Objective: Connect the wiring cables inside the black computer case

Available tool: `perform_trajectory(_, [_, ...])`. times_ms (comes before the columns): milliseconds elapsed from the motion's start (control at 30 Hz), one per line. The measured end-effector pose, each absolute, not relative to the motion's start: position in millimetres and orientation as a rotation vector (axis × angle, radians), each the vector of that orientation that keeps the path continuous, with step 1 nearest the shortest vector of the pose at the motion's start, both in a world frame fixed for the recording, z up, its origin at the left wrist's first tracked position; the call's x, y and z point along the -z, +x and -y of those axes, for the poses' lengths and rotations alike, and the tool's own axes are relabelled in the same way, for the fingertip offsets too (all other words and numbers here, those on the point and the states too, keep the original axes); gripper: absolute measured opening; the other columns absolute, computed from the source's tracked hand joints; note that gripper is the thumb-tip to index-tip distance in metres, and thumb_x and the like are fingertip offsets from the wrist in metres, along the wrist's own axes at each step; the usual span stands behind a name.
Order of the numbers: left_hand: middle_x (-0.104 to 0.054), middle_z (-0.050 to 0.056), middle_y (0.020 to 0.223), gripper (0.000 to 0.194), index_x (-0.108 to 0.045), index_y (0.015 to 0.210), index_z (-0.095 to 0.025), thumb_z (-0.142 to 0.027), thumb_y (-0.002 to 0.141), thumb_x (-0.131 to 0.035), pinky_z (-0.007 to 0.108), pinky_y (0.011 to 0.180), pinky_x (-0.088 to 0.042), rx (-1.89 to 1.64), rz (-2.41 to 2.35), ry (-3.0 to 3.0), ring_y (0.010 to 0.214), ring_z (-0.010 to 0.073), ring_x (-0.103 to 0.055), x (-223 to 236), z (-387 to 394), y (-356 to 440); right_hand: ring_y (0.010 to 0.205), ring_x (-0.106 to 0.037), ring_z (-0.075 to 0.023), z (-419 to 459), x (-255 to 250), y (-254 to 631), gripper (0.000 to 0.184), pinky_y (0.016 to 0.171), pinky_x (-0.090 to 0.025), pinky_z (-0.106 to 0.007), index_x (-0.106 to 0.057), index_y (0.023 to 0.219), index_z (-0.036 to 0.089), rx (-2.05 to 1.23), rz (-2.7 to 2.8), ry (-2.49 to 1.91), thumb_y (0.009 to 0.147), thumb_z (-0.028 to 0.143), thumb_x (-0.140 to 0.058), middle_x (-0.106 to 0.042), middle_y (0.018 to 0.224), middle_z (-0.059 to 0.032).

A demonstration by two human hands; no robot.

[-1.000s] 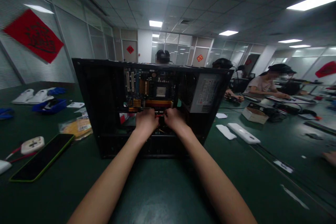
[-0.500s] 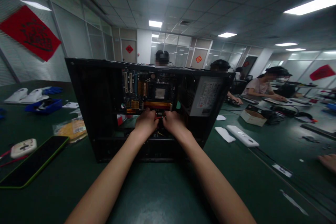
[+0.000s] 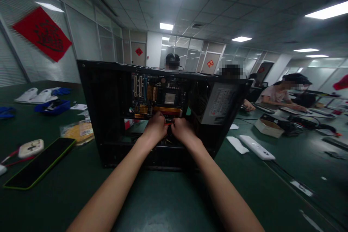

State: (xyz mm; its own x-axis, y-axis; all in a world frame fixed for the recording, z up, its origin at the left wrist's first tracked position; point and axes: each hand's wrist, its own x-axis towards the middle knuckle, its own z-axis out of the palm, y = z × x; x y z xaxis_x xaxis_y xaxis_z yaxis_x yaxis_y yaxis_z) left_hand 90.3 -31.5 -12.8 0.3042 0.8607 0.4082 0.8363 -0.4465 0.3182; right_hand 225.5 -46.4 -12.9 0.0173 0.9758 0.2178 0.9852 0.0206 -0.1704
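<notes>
A black computer case (image 3: 94, 123) stands on the table in front of me with its side open. Inside it are a motherboard (image 3: 160, 92) and, at the upper right, a grey power supply (image 3: 221, 103). Just below the orange memory slots, my left hand (image 3: 156, 127) is closed, fingers pinched together. My right hand (image 3: 182, 129) is closed close beside it. A short stretch of thin red cable (image 3: 168, 124) shows between the two hands; its ends are hidden by my fingers and the dark interior.
Left of the case lie a green-edged phone (image 3: 40, 163), a small white device (image 3: 31, 149), a bag with yellow contents (image 3: 78, 132) and a blue tray (image 3: 53, 107). A white power strip (image 3: 257, 147) and an open box (image 3: 269, 127) sit right. Other people work across the table.
The view has turned slightly left, so everything sits a little further right. Both hands stay closed at the same place inside the case, with the red cable between them.
</notes>
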Motion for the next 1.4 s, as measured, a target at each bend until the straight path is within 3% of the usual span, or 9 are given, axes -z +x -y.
perform_trajectory(233, [-0.065, 0.011, 0.111, 0.005, -0.066, 0.086, -0.016, -0.02, 0.084, -0.065, 0.029, 0.088, -0.049, -0.816, -1.685, 2.464, 0.102, 0.0221, -0.065, 11, 34, 89, 0.096, -0.071, -0.0243, 47, 13, 228, 0.03, 0.075, -0.048, -0.028, -0.073, 0.101, 0.017, 0.019, 2.04, -1.968, 0.095, 0.022, -0.044, -0.074, 0.102, -0.0136])
perform_trajectory(367, [-0.068, 0.013, 0.111, 0.028, -0.059, 0.112, -0.016, -0.029, 0.088, -0.063, 0.033, 0.083, -0.05, -0.721, -1.871, 2.379, 0.103, 0.0266, -0.067, 5, 45, 90, 0.096, -0.071, -0.0226, 47, 12, 229, 0.031, 0.075, -0.047, -0.027, -0.073, 0.103, 0.018, -0.007, 2.039, -1.965, 0.096, 0.022, -0.043, -0.074, 0.103, -0.0132])
perform_trajectory(500, [-0.071, 0.013, 0.109, 0.037, -0.053, 0.12, -0.017, -0.035, 0.089, -0.062, 0.032, 0.083, -0.05, -0.694, -1.912, 2.344, 0.103, 0.0268, -0.068, 4, 46, 89, 0.099, -0.07, -0.0231, 45, 12, 229, 0.031, 0.078, -0.048, -0.027, -0.073, 0.107, 0.018, -0.013, 2.041, -1.982, 0.097, 0.023, -0.044, -0.074, 0.106, -0.0136])
perform_trajectory(700, [-0.071, 0.014, 0.112, 0.04, -0.056, 0.12, -0.017, -0.039, 0.088, -0.065, 0.032, 0.086, -0.05, -0.72, -1.915, 2.33, 0.106, 0.0267, -0.068, 6, 42, 88, 0.102, -0.07, -0.023, 43, 12, 229, 0.032, 0.082, -0.048, -0.027, -0.073, 0.111, 0.018, 0.006, 2.01, -2.054, 0.099, 0.029, -0.045, -0.074, 0.107, -0.0144])
perform_trajectory(867, [-0.072, 0.017, 0.107, 0.043, -0.066, 0.109, -0.015, -0.052, 0.09, -0.059, 0.038, 0.086, -0.053, -0.621, -2.006, 2.378, 0.104, 0.0319, -0.069, 9, 46, 87, 0.098, -0.071, -0.0225, 48, 10, 228, 0.032, 0.077, -0.048, -0.027, -0.073, 0.109, 0.018, 0.033, 2.033, -2.036, 0.1, 0.027, -0.043, -0.074, 0.107, -0.0141])
perform_trajectory(1400, [-0.073, 0.019, 0.111, 0.04, -0.07, 0.11, -0.014, -0.046, 0.091, -0.056, 0.037, 0.086, -0.054, -0.527, -1.928, 2.35, 0.106, 0.0312, -0.069, 11, 38, 87, 0.097, -0.071, -0.0245, 48, 11, 226, 0.031, 0.076, -0.049, -0.028, -0.07, 0.107, 0.017, 0.044, 2.063, -2.035, 0.099, 0.024, -0.042, -0.073, 0.107, -0.015])
